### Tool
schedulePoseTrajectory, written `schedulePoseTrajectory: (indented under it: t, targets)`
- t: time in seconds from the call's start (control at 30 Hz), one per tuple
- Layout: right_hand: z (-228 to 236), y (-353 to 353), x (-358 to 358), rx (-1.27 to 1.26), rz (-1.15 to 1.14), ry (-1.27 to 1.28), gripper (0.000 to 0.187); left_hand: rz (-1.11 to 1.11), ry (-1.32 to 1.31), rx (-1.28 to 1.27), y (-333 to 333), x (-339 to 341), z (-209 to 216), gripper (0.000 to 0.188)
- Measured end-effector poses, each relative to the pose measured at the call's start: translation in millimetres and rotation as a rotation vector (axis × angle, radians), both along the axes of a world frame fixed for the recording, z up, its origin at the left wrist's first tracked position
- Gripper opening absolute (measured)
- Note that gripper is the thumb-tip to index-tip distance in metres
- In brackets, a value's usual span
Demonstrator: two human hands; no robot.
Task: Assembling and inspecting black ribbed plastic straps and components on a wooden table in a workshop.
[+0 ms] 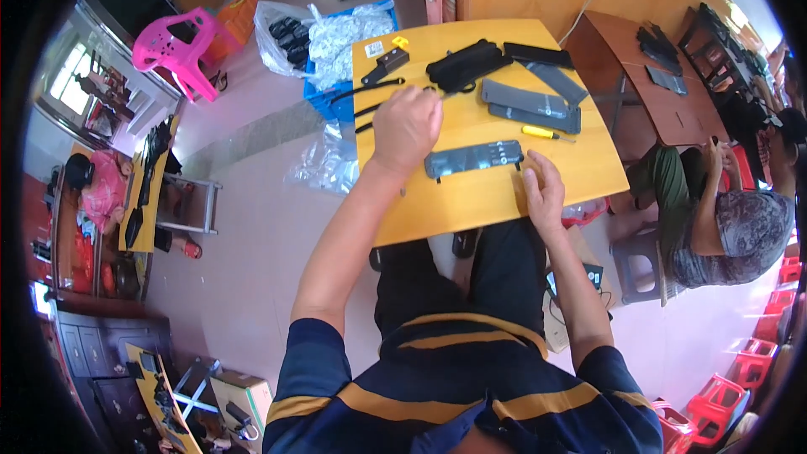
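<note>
Dark, mustard-striped cloth of a worn shirt point(483, 367) is seen nearest, and beyond it a flat dark panel point(473, 160) is laid on the yellow table point(412, 212) between the hands. At the left hand point(409, 124), near black straps point(387, 84), the grip is curled together, but whether anything is held cannot be told; at the right hand point(545, 192), the grip is spread apart beside the panel's end. Farther up, a yellow screwdriver point(538, 131), grey sleeves point(525, 99) and a black bundle point(462, 67) are laid out.
</note>
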State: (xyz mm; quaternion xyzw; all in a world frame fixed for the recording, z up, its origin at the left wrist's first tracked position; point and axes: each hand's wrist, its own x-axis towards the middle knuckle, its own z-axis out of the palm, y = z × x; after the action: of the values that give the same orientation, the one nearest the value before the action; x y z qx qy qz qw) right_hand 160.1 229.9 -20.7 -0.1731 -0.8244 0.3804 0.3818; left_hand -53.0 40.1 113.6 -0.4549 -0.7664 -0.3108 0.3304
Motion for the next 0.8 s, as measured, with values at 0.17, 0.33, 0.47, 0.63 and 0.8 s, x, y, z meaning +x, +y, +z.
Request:
schedulePoseTrajectory:
  t: [0.17,0.33,0.47,0.63,0.8]
  targets:
    - [78.5,-66.6,-8.6,-0.31,0.318,0.148,0.04,-0.197,-0.408,0.353,-29.5,73.4,46.9,0.004]
    - [113.8,-106.3,-0.3,-0.641,0.679,0.094,0.032,-0.265,-0.656,0.534,-45.5,119.3,21.0,0.007]
    - [111.6,-115.2,11.7,-0.756,0.696,0.064,0.023,-0.282,-0.754,0.54,-59.6,140.8,3.1,0.01]
    - [106.9,-129.7,21.2,-0.887,0.8,0.018,0.017,-0.278,-0.982,0.621,-71.2,155.6,-19.3,0.006]
    - [105.2,-129.2,17.2,-0.876,0.749,-0.113,0.013,-0.347,-1.14,0.592,-88.0,153.8,-22.8,0.015]
